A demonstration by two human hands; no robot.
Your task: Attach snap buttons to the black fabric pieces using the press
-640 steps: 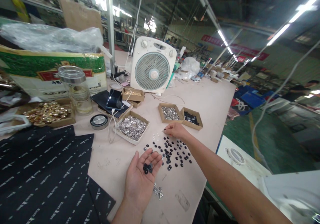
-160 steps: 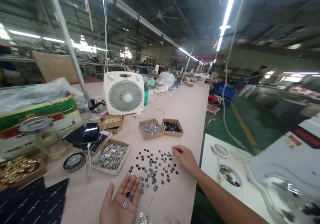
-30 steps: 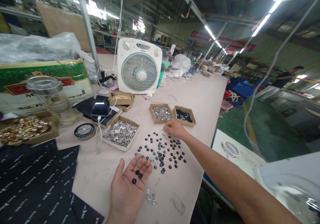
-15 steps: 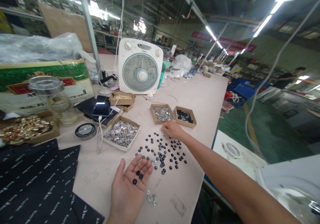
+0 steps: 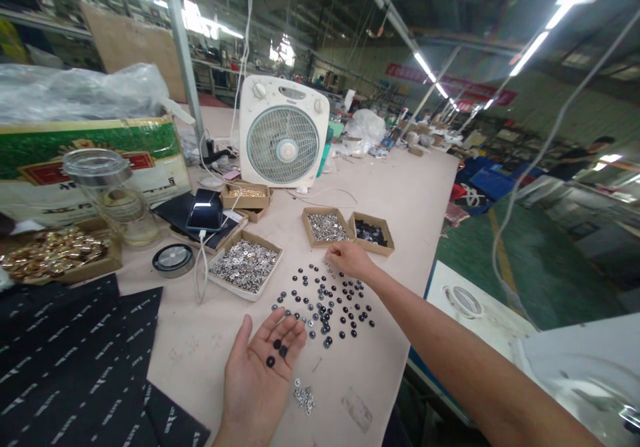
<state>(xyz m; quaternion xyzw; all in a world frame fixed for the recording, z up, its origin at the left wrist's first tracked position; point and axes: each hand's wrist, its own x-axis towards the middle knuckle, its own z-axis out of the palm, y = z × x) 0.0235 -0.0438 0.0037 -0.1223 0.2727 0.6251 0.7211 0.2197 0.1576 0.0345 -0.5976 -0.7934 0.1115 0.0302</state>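
Observation:
My left hand [image 5: 265,367] is palm up over the table, fingers loosely spread, with three small black round pieces [image 5: 271,361] lying on it. Beyond it, my right hand [image 5: 349,260] is low at the far side of the scattered black buttons [image 5: 342,334], its fingers pinched together; what they hold, if anything, is too small to make out. Just behind that hand stand a carton of silver pieces [image 5: 326,228] and a carton of black pieces [image 5: 370,232]. A small pile of silver pieces [image 5: 304,397] lies right of my left wrist.
A white tray of silver pieces [image 5: 246,266], a phone [image 5: 205,210] with a cable, a round lid [image 5: 173,259] and a glass jar [image 5: 120,200] stand on the left. Black printed fabric [image 5: 65,367] covers the near left. A fan [image 5: 285,134] stands at the back.
The view has shifted slightly. The fingers of my right hand have moved a little at the same spot; my left hand still bears the three black pieces.

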